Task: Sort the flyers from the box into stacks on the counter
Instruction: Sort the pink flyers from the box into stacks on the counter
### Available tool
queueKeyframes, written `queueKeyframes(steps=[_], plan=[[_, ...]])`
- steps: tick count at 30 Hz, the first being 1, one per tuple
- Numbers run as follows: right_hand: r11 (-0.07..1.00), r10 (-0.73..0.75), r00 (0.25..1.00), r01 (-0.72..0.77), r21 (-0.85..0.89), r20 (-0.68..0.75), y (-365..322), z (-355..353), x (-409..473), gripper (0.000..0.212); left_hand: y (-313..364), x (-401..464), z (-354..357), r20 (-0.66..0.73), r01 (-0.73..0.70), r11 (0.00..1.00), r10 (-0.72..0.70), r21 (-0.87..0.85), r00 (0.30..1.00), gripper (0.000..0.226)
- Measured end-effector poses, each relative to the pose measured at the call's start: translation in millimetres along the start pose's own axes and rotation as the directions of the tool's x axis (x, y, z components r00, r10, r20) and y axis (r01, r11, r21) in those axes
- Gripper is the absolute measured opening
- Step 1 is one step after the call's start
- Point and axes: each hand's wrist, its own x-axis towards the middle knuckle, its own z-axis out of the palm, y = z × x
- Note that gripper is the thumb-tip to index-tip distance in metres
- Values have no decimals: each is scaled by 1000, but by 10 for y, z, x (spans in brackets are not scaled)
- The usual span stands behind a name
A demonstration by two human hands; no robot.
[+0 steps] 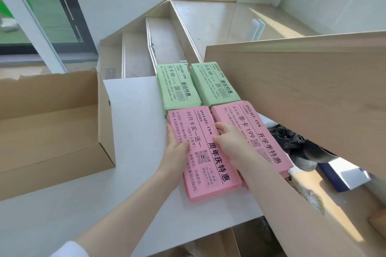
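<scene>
Four flyer stacks lie on the white counter (pixel 133 123). Two green stacks sit at the back, the left green stack (pixel 177 86) beside the right green stack (pixel 215 83). In front are a left pink stack (pixel 205 156) and a right pink stack (pixel 261 131). My left hand (pixel 176 146) grips the left pink stack's left edge, thumb on top. My right hand (pixel 231 142) presses its right edge, fingers curled over the top sheet. The open cardboard box (pixel 52 123) stands at the left, and its visible inside holds no flyers.
A raised wooden panel (pixel 302 100) borders the counter on the right, close to the right-hand stacks. Below it lie a black bag (pixel 288 137) and a dark blue item (pixel 342 177). A window and steps are beyond the counter's far edge.
</scene>
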Motion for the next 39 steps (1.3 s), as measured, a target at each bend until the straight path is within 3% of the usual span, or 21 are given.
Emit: queueKeyframes(steps=[6,10,13,21,23,25,27,30,33,36,39], plan=[[985,-60,998,62,-159,17,-15,-24,-123,36,0,-123,-57,16,12,999,-12,-39,1000,61],[947,-145,989,144,-287,15,123,-90,-422,51,-109,-392,-50,44,21,998,-18,-64,999,69],[934,-131,991,133,-331,26,232,-64,-574,55,-218,-493,-44,101,16,999,-13,-31,995,70],[907,-207,978,183,-378,-22,275,-24,-675,42,-185,-516,-34,112,9,999,-12,33,994,76],[871,-320,936,230,-434,-147,298,-144,-724,31,-106,-533,-59,75,-96,974,83,203,994,79],[854,-423,833,236,-464,-355,371,-362,-714,20,30,-545,-42,122,-317,806,296,501,947,78],[865,-432,781,218,-452,-451,534,-621,-642,19,161,-543,82,292,-513,517,451,685,844,75],[906,-325,881,185,-382,-344,856,-885,-585,55,282,-520,421,543,-615,253,302,746,783,74],[892,-313,927,212,-400,-206,1091,-1002,-598,90,237,-485,737,630,-632,2,79,775,772,94],[886,-313,935,223,-407,-168,1142,-1090,-576,97,130,-437,895,629,-629,-151,-55,763,776,112],[871,-318,940,237,-431,-126,1150,-1140,-523,94,87,-372,913,629,-625,-240,-71,743,774,110]])
